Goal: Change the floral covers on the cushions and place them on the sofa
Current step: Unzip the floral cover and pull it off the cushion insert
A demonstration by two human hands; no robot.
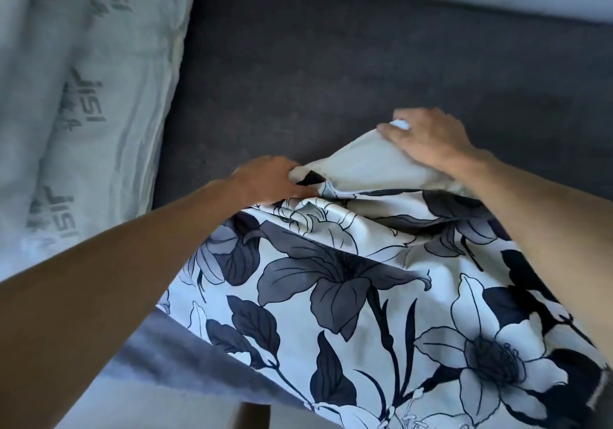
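Pale bare cushion (pixel 83 113) lies left — floral cover (pixel 365 296) fills the sofa (pixel 331 63) front.

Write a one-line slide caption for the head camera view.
Left hand grips the floral cover opening while the right hand holds its pale flap on the dark sofa.

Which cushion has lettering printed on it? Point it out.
The pale green cushion lying at the left on the sofa, untouched: it carries dark printed letters. The cushion both hands work on wears the floral cover, flowers and no letters.
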